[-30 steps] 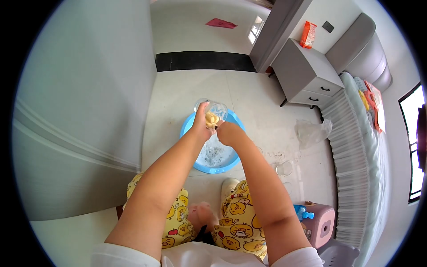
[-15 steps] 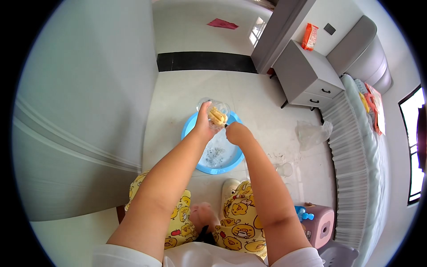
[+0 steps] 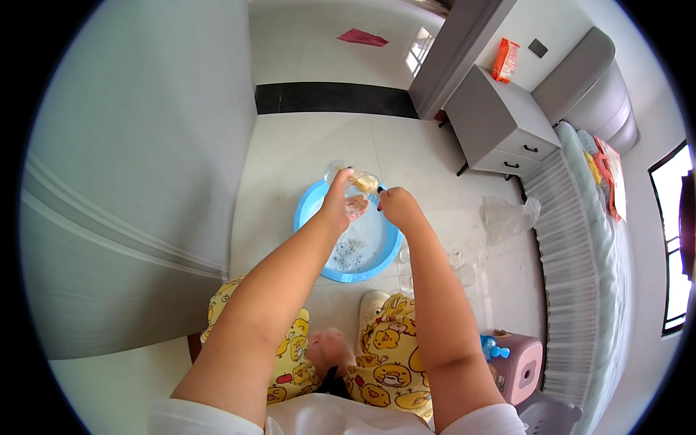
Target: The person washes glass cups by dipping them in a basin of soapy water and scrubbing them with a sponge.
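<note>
A clear glass [image 3: 335, 171] lies tilted in my left hand [image 3: 341, 203], whose fingers are wrapped round it. Inside its mouth, on the right, is the pale yellow sponge head of a cup brush [image 3: 367, 185]. My right hand [image 3: 399, 208] is closed round the brush's dark handle, mostly hidden by the fingers. Both hands are above a round blue basin [image 3: 349, 278] on the floor. Water with whitish suds and a patch of bubbles or dark specks shows in it.
Clear glasses [image 3: 465, 275] stand on the wet floor right of the basin. A clear plastic bag [image 3: 510, 219] lies by the bed skirt [image 3: 569, 275]. A grey nightstand [image 3: 500, 109] is at upper right, a pink stool [image 3: 523, 370] at lower right. A grey panel [image 3: 130, 181] rises on the left.
The glass has turned from facing me to a sideways tilt, its mouth toward the right. My right hand has shifted slightly right and up with the brush.
</note>
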Demonstrator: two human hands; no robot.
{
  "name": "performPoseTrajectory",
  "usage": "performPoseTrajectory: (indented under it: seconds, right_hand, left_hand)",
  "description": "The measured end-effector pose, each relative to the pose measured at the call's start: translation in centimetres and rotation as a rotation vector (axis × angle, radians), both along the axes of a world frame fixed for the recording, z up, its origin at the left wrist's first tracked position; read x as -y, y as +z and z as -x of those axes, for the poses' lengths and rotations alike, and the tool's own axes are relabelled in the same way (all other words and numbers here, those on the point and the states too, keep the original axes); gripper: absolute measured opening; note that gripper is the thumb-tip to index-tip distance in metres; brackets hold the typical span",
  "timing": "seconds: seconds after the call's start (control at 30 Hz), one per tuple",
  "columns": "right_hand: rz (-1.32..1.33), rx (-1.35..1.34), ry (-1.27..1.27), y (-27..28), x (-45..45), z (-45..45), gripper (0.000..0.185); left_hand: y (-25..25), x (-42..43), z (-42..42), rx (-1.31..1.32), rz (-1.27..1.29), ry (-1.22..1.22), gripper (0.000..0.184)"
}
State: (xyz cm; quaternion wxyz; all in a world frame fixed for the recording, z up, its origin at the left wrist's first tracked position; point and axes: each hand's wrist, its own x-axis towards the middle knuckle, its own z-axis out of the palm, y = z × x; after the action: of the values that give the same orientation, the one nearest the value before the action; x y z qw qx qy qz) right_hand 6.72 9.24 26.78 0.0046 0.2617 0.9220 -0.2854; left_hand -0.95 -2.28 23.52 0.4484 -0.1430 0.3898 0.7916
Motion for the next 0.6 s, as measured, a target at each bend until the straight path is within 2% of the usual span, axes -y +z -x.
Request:
performPoseTrajectory:
  seconds: [0.03, 0.1, 0.17, 0.23, 0.27, 0.33, 0.37, 0.43, 0.5, 0.57, 0.6]
  right_hand:
    - [-0.002, 0.041, -0.03, -0.5, -0.3, 0.0, 0.035]
    - [-0.052, 0.071, 0.001, -1.3, -0.2, 0.0, 0.035]
    - [-0.1, 0.097, 0.036, -2.7, 0.0, 0.4, 0.036]
    - [-0.104, 0.1, 0.303, -3.5, 0.8, 0.9, 0.036]
    - [-0.102, 0.101, 0.301, -3.9, 1.1, 1.0, 0.036]
    - [-0.018, 0.194, 0.283, -0.2, 4.0, 1.0, 0.027]
    - [0.015, 0.068, 0.262, -0.8, 4.2, 1.1, 0.026]
    - [0.003, 0.034, 0.263, 0.1, 4.1, 1.3, 0.025]
    - [-0.009, 0.0, 0.261, 0.2, 3.4, 1.7, 0.024]
    - [-0.025, -0.21, 0.219, -0.8, 1.5, 1.7, 0.027]
    - [-0.024, -0.21, 0.219, -0.1, 1.1, 1.4, 0.027]
  left_hand:
    - [-0.2, -0.1, 0.2, 0.001, -0.002, 0.0, 0.065]
    - [-0.4, -0.1, 0.7, 0.044, -0.192, -0.033, 0.064]
    - [0.0, 0.1, 0.7, 0.002, -0.141, 0.005, 0.063]
    - [-0.2, 0.0, 1.0, -0.038, -0.085, 0.038, 0.062]
    - [-1.1, -0.2, 1.5, 0.012, -0.104, 0.064, 0.061]
    - [-1.3, -0.4, 1.7, 0.063, -0.123, 0.09, 0.061]
    - [-1.1, -0.3, 1.6, 0.046, -0.119, 0.095, 0.061]
    - [-1.2, -0.2, 1.5, -0.073, -0.099, 0.107, 0.061]
    - [-0.9, 0.0, 1.2, -0.083, -0.109, 0.089, 0.062]
    - [-1.2, -0.2, 1.2, -0.048, -0.112, 0.047, 0.066]
    - [-0.9, -0.2, 1.0, -0.047, -0.111, 0.048, 0.066]
